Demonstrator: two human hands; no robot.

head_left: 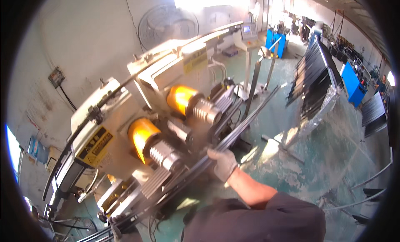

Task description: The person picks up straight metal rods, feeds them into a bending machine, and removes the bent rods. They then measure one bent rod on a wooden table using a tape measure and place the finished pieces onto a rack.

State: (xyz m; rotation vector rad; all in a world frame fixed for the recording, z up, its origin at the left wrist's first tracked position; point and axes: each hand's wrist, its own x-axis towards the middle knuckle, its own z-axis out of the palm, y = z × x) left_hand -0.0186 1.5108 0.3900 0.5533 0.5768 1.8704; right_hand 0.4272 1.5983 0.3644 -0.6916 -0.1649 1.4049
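The head view looks down on a big cream-white metal machine [121, 112] that stands at an angle across the left half of the picture. It carries two shiny ribbed steel cylinders with orange-yellow lit housings [143, 135] behind them, one lower and one higher [181, 98].

The right hand [223, 163], in a grey work glove, is closed around a bundle of long thin dark metal rods [241, 127]. The bundle runs diagonally from the lower left, along the front of the machine and just beside the lower ribbed cylinder [164, 154], up to the right, where its free end points toward a grey control stand with a small screen [249, 33]. The bare forearm and dark sleeve come in from the lower edge.

The left hand does not show in this view, so I cannot tell how it stands.

Further right, a rack of many dark rods [312, 79] leans over the wet-looking green floor [333, 158]. Blue metal cabinets [353, 85] stand behind it. On the white wall, a round fan [166, 23] hangs above the machine.
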